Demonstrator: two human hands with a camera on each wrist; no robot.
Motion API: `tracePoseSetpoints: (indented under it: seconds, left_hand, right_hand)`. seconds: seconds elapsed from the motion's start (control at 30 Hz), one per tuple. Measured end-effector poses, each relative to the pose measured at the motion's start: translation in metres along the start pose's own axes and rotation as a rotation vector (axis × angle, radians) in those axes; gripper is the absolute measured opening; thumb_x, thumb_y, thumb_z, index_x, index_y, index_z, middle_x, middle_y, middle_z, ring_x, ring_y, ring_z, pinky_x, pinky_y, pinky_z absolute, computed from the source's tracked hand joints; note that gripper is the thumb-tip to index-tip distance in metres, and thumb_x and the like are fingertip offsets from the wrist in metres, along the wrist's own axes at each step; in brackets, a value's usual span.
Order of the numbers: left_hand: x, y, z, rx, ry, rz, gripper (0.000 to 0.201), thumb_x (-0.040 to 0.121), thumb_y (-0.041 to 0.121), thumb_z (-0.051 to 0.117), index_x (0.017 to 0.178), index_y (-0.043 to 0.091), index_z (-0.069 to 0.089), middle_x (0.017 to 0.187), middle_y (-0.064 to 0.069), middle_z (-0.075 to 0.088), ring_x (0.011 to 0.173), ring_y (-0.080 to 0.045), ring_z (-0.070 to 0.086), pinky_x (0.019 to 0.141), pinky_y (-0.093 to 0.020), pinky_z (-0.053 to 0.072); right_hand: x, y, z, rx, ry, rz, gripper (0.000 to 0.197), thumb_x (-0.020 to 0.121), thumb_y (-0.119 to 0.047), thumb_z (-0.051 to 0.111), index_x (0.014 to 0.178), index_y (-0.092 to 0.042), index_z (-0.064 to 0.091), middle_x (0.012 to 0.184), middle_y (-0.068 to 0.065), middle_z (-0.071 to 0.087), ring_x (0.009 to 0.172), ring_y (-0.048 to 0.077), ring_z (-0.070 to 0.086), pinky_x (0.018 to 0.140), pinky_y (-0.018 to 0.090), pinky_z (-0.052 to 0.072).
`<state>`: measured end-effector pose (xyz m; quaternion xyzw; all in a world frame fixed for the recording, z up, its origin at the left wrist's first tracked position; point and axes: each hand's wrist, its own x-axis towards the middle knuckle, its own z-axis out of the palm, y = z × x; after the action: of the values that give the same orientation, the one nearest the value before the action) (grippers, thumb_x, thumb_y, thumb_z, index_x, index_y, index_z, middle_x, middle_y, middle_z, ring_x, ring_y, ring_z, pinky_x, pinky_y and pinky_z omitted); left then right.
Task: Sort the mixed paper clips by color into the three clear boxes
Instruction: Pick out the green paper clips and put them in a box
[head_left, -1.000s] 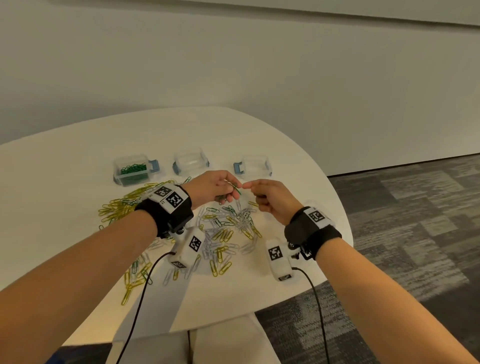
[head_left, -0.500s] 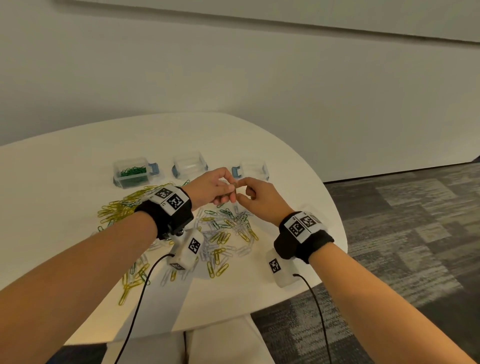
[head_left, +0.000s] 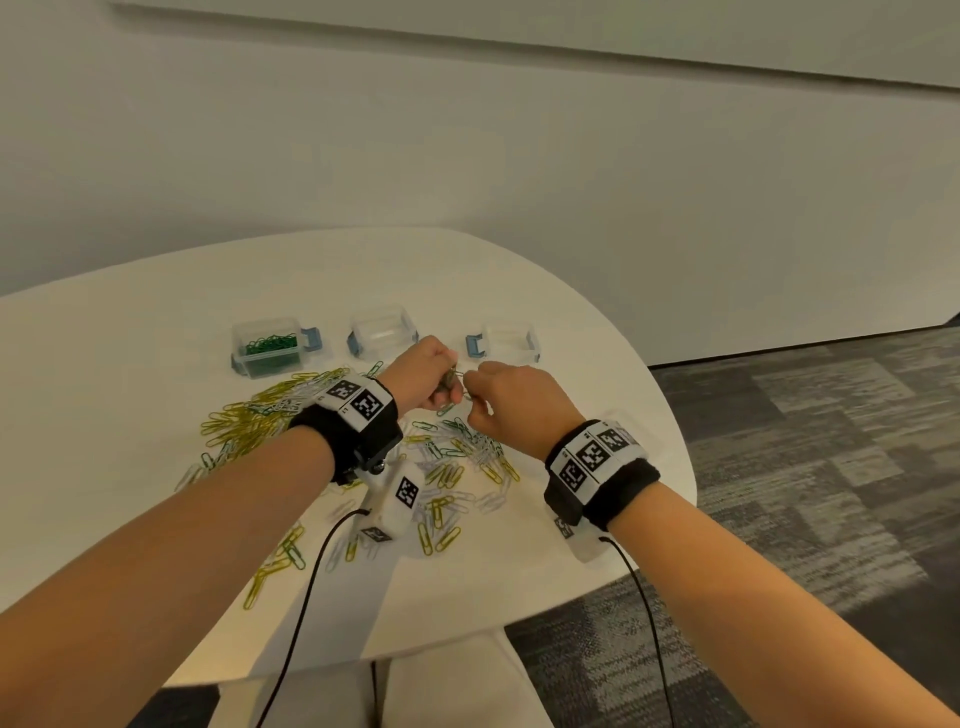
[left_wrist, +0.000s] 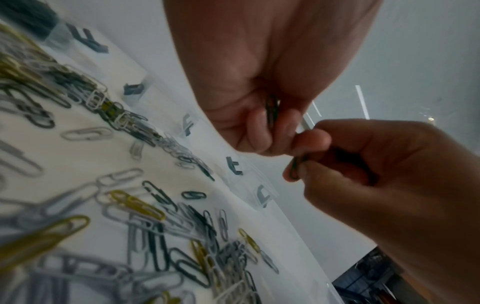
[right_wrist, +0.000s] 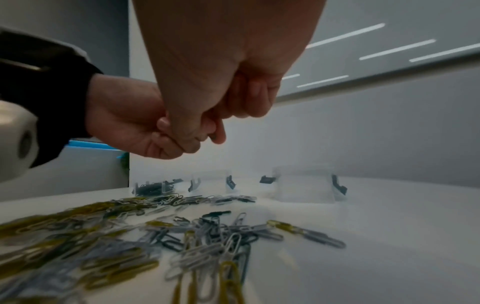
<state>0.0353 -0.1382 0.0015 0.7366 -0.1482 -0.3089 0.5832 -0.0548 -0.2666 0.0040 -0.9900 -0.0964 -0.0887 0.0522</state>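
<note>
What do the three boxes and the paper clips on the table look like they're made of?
Boxes: likely clear hard plastic, glossy; you see through the walls, and blue-grey latches sit on the sides. Paper clips: probably wire with a coloured coating, judging by the thin bent loops in yellow, green and white.

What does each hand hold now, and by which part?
Left hand grips dark clips in its curled fingers. Right hand pinches one dark clip, apparently mid-length.
</note>
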Motion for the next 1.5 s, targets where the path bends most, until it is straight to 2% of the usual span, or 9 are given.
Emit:
tracePoseSetpoints:
  seconds: [0.17,0.3,0.43,0.67,0.87,1.0,1.13,1.27,1.5]
  left_hand:
    - [-0.003,-0.012,-0.008,-0.559,-0.113,-0.353,0.022,0.099,0.017,0.038,0.093,0.004,0.054,0.075,-0.01,0.056,0.062,-0.017,0.051,0.051,-0.022,0.048]
    - [0.003,-0.017,-0.009,-0.886,-0.216,-0.468,0.04,0.099,0.034,0.038,0.101,0.0,0.058,0.09,-0.015,0.061,0.084,-0.023,0.059,0.07,-0.034,0.058]
    - [0.006,-0.015,-0.025,-1.141,-0.156,-0.556,0.038,0.1,0.023,0.032,0.08,0.002,0.057,0.07,-0.014,0.06,0.061,-0.022,0.059,0.051,-0.023,0.053]
    - [0.01,-0.001,-0.129,-1.025,0.333,-0.227,0.035,0.1,0.017,0.028,0.068,0.012,0.04,0.064,-0.002,0.044,0.056,-0.013,0.04,0.047,-0.02,0.036]
    - [0.028,0.002,-0.176,-0.503,0.648,-0.035,0.065,0.098,0.022,0.037,0.037,0.016,0.059,0.039,0.006,0.056,0.047,-0.012,0.055,0.057,-0.026,0.037]
    - [0.012,0.003,-0.159,0.337,0.651,0.013,0.04,0.096,0.026,0.042,0.076,0.013,0.074,0.097,-0.004,0.07,0.097,-0.025,0.058,0.087,-0.028,0.038]
    - [-0.007,0.006,-0.09,0.608,0.347,0.2,0.018,0.091,0.024,0.057,0.095,0.012,0.069,0.098,-0.004,0.068,0.094,-0.021,0.06,0.083,-0.029,0.046]
    - [-0.005,-0.006,-0.019,0.951,-0.13,0.107,0.027,0.086,0.029,0.063,0.109,0.015,0.063,0.11,0.0,0.059,0.103,-0.018,0.056,0.084,-0.027,0.043]
    - [0.001,-0.039,0.005,1.096,-0.223,0.043,0.029,0.081,0.019,0.068,0.109,0.02,0.059,0.115,-0.008,0.042,0.102,-0.026,0.051,0.09,-0.033,0.044]
  right_hand:
    - [0.016,0.008,-0.012,0.207,0.012,0.06,0.012,0.087,-0.02,0.053,0.09,-0.013,0.061,0.083,0.002,0.058,0.073,0.018,0.051,0.068,0.036,0.048]
    - [0.041,0.002,-0.024,0.437,-0.21,0.041,0.029,0.087,-0.017,0.06,0.116,-0.017,0.062,0.089,-0.004,0.063,0.08,0.013,0.059,0.075,0.022,0.046]
    - [0.054,0.005,-0.029,0.674,-0.018,0.156,0.03,0.094,-0.018,0.053,0.123,-0.021,0.058,0.106,0.0,0.068,0.091,0.015,0.067,0.08,0.026,0.054]
    - [0.046,0.025,-0.006,0.618,-0.089,0.238,0.019,0.094,-0.016,0.052,0.107,-0.019,0.065,0.101,0.004,0.068,0.088,0.018,0.066,0.078,0.023,0.048]
    - [0.037,0.023,0.012,0.629,-0.135,0.264,0.02,0.093,-0.012,0.052,0.105,-0.016,0.067,0.1,0.006,0.066,0.082,0.018,0.065,0.075,0.02,0.051]
    - [0.027,0.036,0.011,0.445,-0.209,0.36,0.023,0.09,-0.007,0.051,0.104,-0.015,0.067,0.095,0.0,0.059,0.08,0.02,0.06,0.071,0.024,0.047]
    - [0.012,0.032,0.011,0.529,-0.502,0.465,0.033,0.084,-0.023,0.071,0.112,-0.011,0.06,0.094,0.001,0.054,0.069,0.014,0.056,0.059,0.021,0.049]
    - [0.002,0.024,0.026,0.314,-0.473,0.308,0.034,0.08,-0.02,0.074,0.111,-0.013,0.061,0.097,0.001,0.05,0.079,0.016,0.052,0.069,0.025,0.044]
    - [-0.023,0.06,0.022,0.636,-0.263,0.556,0.02,0.088,0.002,0.05,0.089,-0.011,0.065,0.088,0.008,0.066,0.068,0.017,0.063,0.077,0.029,0.056]
